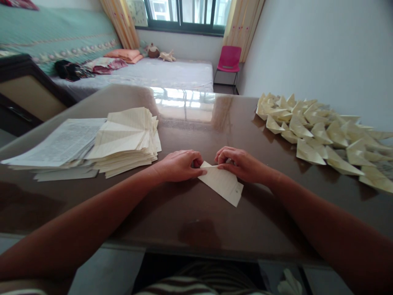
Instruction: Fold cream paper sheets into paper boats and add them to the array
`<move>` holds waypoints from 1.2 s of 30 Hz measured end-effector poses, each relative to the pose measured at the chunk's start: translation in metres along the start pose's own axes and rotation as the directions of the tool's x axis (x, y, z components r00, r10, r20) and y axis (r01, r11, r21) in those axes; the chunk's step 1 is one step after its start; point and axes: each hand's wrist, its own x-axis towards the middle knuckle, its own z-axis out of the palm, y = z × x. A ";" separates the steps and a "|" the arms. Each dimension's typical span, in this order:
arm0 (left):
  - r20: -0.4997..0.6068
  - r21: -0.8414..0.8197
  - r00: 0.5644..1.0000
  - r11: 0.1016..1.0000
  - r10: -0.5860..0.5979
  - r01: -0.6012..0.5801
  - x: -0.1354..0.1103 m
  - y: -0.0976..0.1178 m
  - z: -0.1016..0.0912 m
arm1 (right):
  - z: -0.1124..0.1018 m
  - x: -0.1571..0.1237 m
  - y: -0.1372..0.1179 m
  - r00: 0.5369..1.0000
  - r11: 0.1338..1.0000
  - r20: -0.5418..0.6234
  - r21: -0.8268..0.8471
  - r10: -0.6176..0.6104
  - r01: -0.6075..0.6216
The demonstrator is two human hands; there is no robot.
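Note:
A folded cream paper sheet (pixel 223 184) lies on the glossy brown table (pixel 196 221) in front of me. My left hand (pixel 179 165) has its fingers curled and pinched on the paper's upper left corner. My right hand (pixel 239 163) is also curled, its fingertips pressing the top edge of the same paper. The two hands nearly meet over the fold.
A stack of flat cream sheets (pixel 125 141) and printed pages (pixel 58 147) sits at the left. Several folded paper boats (pixel 322 135) spread along the right by the white wall. Behind the table are a bed (pixel 147 73) and a pink chair (pixel 229 61).

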 end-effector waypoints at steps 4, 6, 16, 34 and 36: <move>0.029 -0.119 0.999 0.992 0.035 -0.031 0.004 0.000 0.001 | 0.001 0.000 0.003 0.999 0.998 0.008 0.031 0.046 -0.046; -0.013 -0.159 1.000 0.987 0.006 -0.008 0.005 0.001 0.004 | 0.004 0.000 0.004 0.992 0.991 0.010 0.033 0.128 -0.129; -0.252 0.229 0.960 0.971 0.122 -0.063 0.001 0.004 0.021 | 0.016 -0.002 0.003 0.999 0.937 -0.043 -0.348 0.013 -0.027; 0.077 0.547 0.929 0.764 0.363 -0.343 -0.016 0.019 -0.001 | 0.011 -0.009 -0.014 0.978 0.764 0.204 -0.625 -0.036 0.158; 0.071 0.514 0.929 0.785 0.362 -0.345 -0.016 0.019 -0.002 | 0.010 -0.010 -0.020 0.976 0.743 0.217 -0.650 -0.020 0.159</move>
